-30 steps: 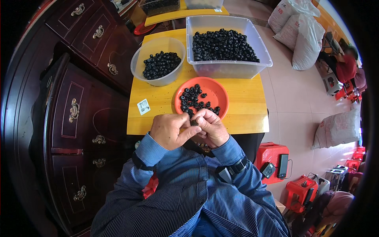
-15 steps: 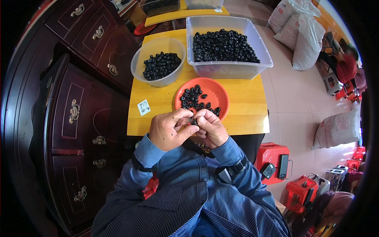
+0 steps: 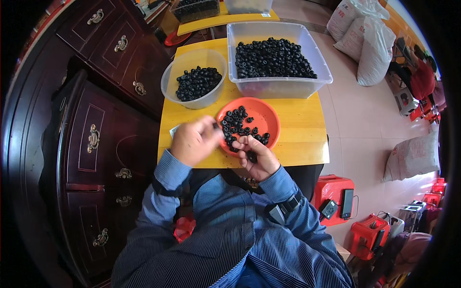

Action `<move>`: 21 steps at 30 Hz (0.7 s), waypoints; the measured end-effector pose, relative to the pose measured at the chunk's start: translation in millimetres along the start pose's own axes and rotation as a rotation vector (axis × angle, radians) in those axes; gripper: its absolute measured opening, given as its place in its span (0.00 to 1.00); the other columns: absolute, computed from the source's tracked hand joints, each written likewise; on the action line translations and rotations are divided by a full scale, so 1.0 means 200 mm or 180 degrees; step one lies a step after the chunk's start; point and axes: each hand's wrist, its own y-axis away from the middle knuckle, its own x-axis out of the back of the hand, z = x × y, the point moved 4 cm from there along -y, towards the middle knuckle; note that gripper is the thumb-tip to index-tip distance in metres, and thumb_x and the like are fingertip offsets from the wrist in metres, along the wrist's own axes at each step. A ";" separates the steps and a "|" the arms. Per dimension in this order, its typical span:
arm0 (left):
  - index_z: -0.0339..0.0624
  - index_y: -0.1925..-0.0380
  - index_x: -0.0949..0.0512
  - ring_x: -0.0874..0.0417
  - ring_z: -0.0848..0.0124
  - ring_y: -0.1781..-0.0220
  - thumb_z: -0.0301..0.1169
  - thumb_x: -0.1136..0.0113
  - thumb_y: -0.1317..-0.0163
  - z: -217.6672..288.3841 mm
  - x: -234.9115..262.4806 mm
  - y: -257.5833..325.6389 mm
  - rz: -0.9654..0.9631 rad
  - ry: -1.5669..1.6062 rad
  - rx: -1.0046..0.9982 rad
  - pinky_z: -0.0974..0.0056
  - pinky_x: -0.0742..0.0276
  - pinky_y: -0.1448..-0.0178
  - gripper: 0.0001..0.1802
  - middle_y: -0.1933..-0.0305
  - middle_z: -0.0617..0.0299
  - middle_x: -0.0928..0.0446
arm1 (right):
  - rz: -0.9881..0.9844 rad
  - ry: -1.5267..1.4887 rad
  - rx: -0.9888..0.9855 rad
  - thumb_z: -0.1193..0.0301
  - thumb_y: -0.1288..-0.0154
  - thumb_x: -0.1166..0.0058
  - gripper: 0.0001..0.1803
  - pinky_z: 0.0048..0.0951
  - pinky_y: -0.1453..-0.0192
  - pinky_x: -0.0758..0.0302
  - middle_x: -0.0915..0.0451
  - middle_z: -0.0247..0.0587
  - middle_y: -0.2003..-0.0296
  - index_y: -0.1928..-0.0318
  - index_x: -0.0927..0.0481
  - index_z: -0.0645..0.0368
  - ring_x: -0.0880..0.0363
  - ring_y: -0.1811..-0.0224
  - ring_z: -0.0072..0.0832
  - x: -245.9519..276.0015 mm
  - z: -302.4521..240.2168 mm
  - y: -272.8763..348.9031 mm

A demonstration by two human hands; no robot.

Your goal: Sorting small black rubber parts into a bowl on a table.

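My left hand (image 3: 194,143), smeared by motion, is above the table's left part beside the orange-red plate (image 3: 272,115). A small black ring-shaped part (image 3: 215,126) shows at its fingertips. At the plate's near edge, my right hand (image 3: 259,158) has its fingers curled, with another black part (image 3: 251,156) in them. Several loose black parts (image 3: 235,117) lie in the plate, mostly on its left and near side. Many similar pieces fill the round clear tub (image 3: 168,81) at the back left and the large clear bin (image 3: 278,88) at the back right.
A dark wooden cabinet (image 3: 79,153) stands close on the left. Beyond the yellow table (image 3: 302,129) is a second yellow table (image 3: 221,22) with containers. A red stool (image 3: 331,185) bearing black devices is at the right. White sacks (image 3: 370,53) and seated people (image 3: 422,81) are farther right.
My hands have moved apart. The left has swung left from the right hand, over the white label on the table; the right stays near the plate, slightly lower.
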 end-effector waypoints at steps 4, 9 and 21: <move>0.43 0.56 0.19 0.22 0.68 0.80 0.36 0.31 0.41 0.00 0.14 -0.12 0.1184 -0.0495 -0.0200 0.61 0.25 0.72 0.16 0.81 0.59 0.25 | 0.0042 -0.0390 -0.0034 0.51 0.22 0.59 0.26 0.32 0.41 0.22 0.21 0.45 0.44 0.41 0.27 0.59 0.20 0.46 0.32 -0.04 -0.02 0.03; 0.43 0.52 0.19 0.28 0.77 0.80 0.29 0.30 0.43 0.00 -0.09 0.04 0.0109 -0.0030 -0.0554 0.68 0.29 0.72 0.18 0.82 0.65 0.28 | -0.0329 -0.0663 -0.0073 0.51 0.21 0.63 0.29 0.39 0.35 0.26 0.24 0.49 0.41 0.37 0.30 0.62 0.23 0.40 0.38 -0.07 0.00 0.00; 0.44 0.59 0.19 0.19 0.63 0.79 0.28 0.31 0.47 0.07 -0.34 0.13 -0.0413 -0.0256 -0.0591 0.60 0.25 0.73 0.14 0.81 0.62 0.24 | -0.0781 -0.0721 -0.0125 0.51 0.21 0.66 0.32 0.50 0.27 0.36 0.32 0.55 0.33 0.33 0.34 0.66 0.31 0.33 0.48 -0.08 0.00 -0.01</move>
